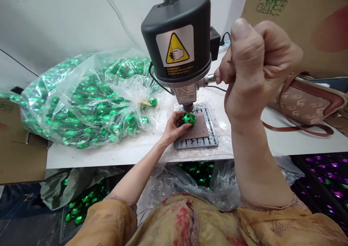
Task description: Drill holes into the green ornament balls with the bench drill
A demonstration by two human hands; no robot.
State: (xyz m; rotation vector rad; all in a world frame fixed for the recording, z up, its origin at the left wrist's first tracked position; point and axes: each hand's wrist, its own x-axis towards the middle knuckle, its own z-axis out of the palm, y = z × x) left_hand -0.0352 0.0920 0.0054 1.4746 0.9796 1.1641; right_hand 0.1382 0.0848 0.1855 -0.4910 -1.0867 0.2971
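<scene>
A small bench drill press (179, 42) with a black head and a yellow warning sticker stands on the white table (108, 153). My left hand (172, 128) pinches a shiny green faceted ball (189, 118) on a brown pad (199, 127), right under the drill chuck. The pad lies on the grey slotted base plate (208, 141). My right hand (252, 68) is raised in a fist, closed round the press's feed lever (208, 80).
A large clear plastic bag (87, 97) full of green balls lies left of the press. Below the table edge another open bag (201, 173) holds green balls, with purple ones (326, 177) at right. A handbag (304, 101) and cardboard boxes (296, 21) sit right; another box (19, 144) sits left.
</scene>
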